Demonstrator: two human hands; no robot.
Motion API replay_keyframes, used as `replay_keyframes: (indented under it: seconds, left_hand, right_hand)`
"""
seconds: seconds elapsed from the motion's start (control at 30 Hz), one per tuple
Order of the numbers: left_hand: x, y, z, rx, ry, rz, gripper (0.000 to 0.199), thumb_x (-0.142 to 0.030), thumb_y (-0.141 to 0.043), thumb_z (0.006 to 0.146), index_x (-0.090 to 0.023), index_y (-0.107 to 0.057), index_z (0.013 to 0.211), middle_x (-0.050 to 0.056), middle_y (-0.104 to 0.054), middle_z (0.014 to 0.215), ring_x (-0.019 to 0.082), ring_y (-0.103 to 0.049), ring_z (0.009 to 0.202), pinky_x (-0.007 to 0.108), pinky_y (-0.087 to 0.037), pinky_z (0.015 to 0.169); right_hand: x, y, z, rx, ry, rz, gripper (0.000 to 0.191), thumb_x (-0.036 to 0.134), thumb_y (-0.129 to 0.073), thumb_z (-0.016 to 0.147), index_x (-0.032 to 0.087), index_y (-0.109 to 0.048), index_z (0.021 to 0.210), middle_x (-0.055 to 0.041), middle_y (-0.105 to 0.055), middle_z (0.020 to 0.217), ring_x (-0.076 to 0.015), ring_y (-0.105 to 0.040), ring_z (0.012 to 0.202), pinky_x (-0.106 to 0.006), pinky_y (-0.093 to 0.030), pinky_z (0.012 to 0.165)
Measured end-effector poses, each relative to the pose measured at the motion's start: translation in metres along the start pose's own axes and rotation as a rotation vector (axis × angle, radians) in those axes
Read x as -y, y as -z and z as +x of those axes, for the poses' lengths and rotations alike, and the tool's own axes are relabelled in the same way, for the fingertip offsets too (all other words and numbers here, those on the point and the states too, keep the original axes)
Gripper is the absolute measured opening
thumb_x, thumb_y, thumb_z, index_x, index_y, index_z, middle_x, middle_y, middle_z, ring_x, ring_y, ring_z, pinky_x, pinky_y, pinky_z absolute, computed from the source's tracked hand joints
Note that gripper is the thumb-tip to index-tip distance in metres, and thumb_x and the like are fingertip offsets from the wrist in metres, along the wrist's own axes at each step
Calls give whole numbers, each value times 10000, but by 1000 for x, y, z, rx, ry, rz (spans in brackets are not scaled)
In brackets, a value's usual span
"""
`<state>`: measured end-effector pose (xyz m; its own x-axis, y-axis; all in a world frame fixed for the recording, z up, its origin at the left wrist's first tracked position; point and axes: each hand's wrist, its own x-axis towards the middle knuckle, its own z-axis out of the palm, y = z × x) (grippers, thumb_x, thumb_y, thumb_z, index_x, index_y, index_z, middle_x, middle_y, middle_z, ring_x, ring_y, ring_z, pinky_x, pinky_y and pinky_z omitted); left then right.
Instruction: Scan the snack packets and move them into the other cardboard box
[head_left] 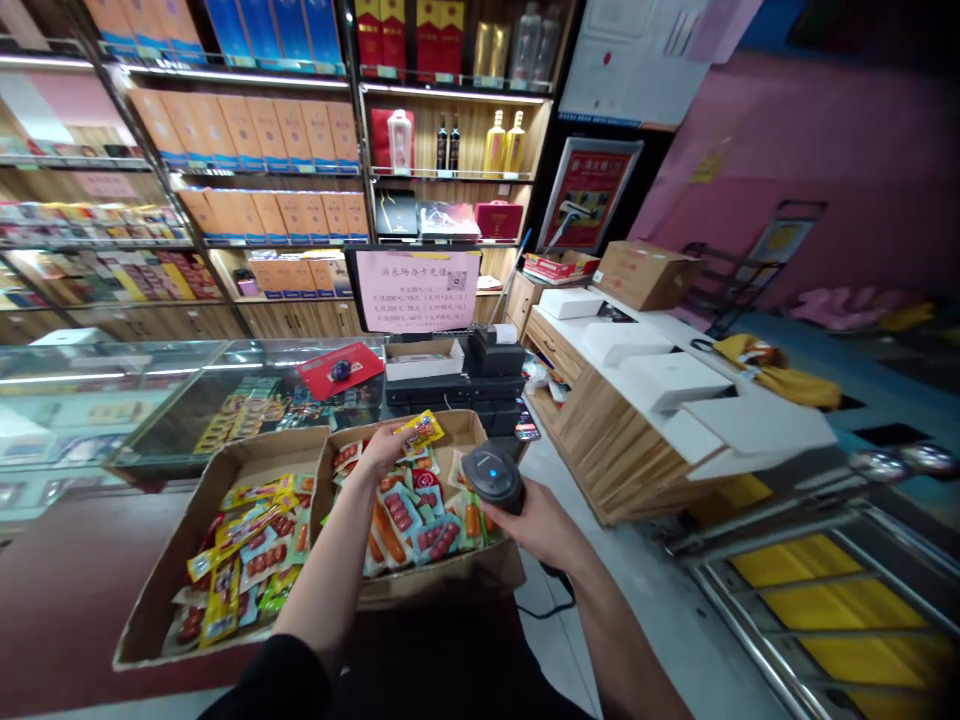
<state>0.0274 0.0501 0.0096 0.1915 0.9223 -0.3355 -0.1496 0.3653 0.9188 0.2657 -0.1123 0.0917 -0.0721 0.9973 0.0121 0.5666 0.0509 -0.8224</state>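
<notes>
The packet [424,428] in my left hand [384,450] is bright yellow with darker print; the scanner [491,480] in my right hand [546,520] is dark grey with a blue light. My sleeve [274,680] is black. The boxes [442,592] are plain brown, their snacks [401,510] mixing yellow, green, pale blue and reddish brown. I see a pink sign [405,290] with dark lettering, a red envelope [364,362], orange cartons [270,130] with blue bases, and a wood-grained cabinet [607,430].

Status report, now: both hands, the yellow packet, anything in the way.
Left hand gripping yellow packet above right-hand cardboard box. Right hand holding handheld scanner. Nothing visible between scanner and packet.
</notes>
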Motion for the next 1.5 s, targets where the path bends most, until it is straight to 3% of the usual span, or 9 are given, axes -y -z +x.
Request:
replay_keyframes:
  seconds: [0.13,0.3,0.53,0.67,0.97,1.13,1.3,1.4,1.5]
  left_hand:
    - [-8,19,-20,23,-18,-103,305,-313,-849,645,-116,-718,837,91,-746,775,203,-707,712,298,-554,692]
    - [-8,38,-38,-148,-64,-69,349,-372,-842,653,-103,-740,851,66,-726,720,145,-652,595,233,-488,558]
    - [-8,49,-63,-206,-125,-256,399,-321,-925,540,-129,-619,708,24,-700,692,123,-669,630,241,-543,664]
    - [-14,55,-79,-234,-188,-273,493,-283,-952,482,-145,-601,800,25,-727,758,144,-703,681,255,-565,688]
    - [-16,65,-92,-288,-237,-190,537,-341,-915,528,-151,-654,957,64,-752,870,211,-734,780,323,-591,722]
    - [-19,63,-95,-277,-240,-230,550,-315,-931,475,-146,-643,912,58,-751,841,209,-731,746,316,-587,708]
    - [-23,65,-97,-269,-239,-218,543,-325,-935,489,-147,-638,908,54,-752,798,186,-718,686,284,-569,659]
    - [-22,81,-103,-328,-260,-226,524,-325,-930,501,-148,-636,897,53,-756,814,174,-714,685,258,-556,636]
    - [-19,114,-116,-472,-284,-233,518,-312,-927,509,-148,-639,906,44,-752,804,152,-702,656,245,-555,630]
  right_hand:
    - [8,-13,11,58,51,-21,373,397,-704,787,201,-701,1104,-83,-763,1079,-289,-696,1039,-395,-538,895]
    - [26,-34,20,148,113,-24,356,387,-722,758,205,-715,1064,-83,-774,1030,-287,-707,1004,-392,-554,882]
    - [44,-50,26,257,150,5,250,349,-697,768,208,-727,972,-77,-779,976,-290,-718,994,-377,-579,817]
    - [49,-56,29,286,194,19,308,353,-705,768,205,-721,1037,-79,-781,985,-302,-711,1016,-389,-572,846]
    - [45,-75,26,382,19,86,356,420,-674,812,223,-669,1109,-31,-762,719,-208,-709,556,-285,-551,497]
    - [51,-73,25,304,113,53,293,368,-714,770,233,-705,1029,-23,-757,695,-241,-740,702,-323,-590,631]
    - [56,-71,25,306,126,36,306,382,-709,771,231,-707,1038,-30,-768,747,-272,-746,840,-358,-601,716]
    - [52,-71,29,316,132,19,298,404,-694,783,219,-710,1016,-47,-780,815,-274,-744,843,-376,-602,746]
    - [44,-71,37,297,185,-6,344,408,-702,767,191,-708,1034,-75,-784,964,-294,-723,964,-418,-571,874]
